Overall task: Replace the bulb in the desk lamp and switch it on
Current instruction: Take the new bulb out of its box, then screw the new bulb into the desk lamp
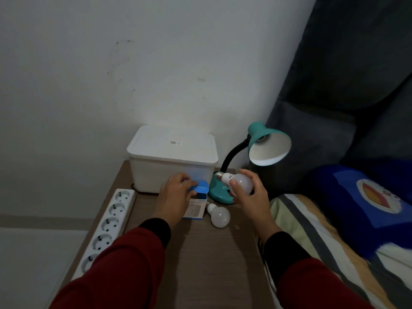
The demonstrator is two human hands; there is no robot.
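A teal desk lamp [265, 141] with a black gooseneck stands at the table's back right; its shade faces me, unlit, and the socket inside looks empty. My right hand [252, 197] holds a white bulb [239, 182] in front of the lamp's teal base [217, 194], screw cap pointing left. A second white bulb [217, 215] lies on the wooden table [211, 264] just below. My left hand [176, 192] rests on a blue and white bulb box [197, 204], gripping its open top flap.
A white lidded plastic box [172, 157] stands against the wall behind the hands. A white power strip [107, 228] lies along the table's left edge. A bed with a striped sheet [312, 237] and blue pillow [367, 208] borders the right side.
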